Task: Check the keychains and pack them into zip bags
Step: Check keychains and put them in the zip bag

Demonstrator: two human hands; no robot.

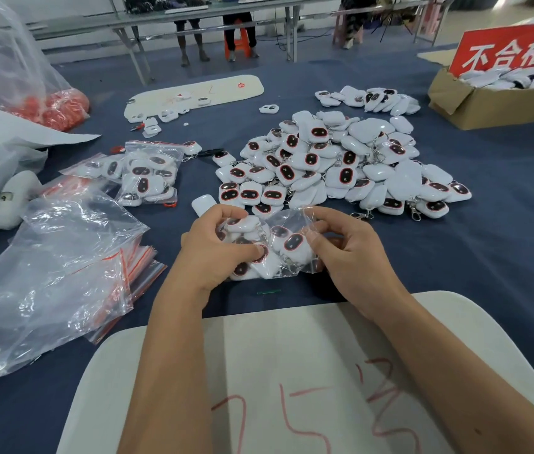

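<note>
Clear zip bag (270, 247) of keychains is pinched by left hand (218, 250) and right hand (341, 247); press its twelve-o'clock seal evenly.

On the counter (504, 224), a pile of keychains (341, 165) lies at twelve o'clock from the zip bag (272, 247) held between both hands. Filled bags (141, 175) sit at ten o'clock, empty bags (141, 267) at nine, a cardboard box (488, 103) at two.
</note>
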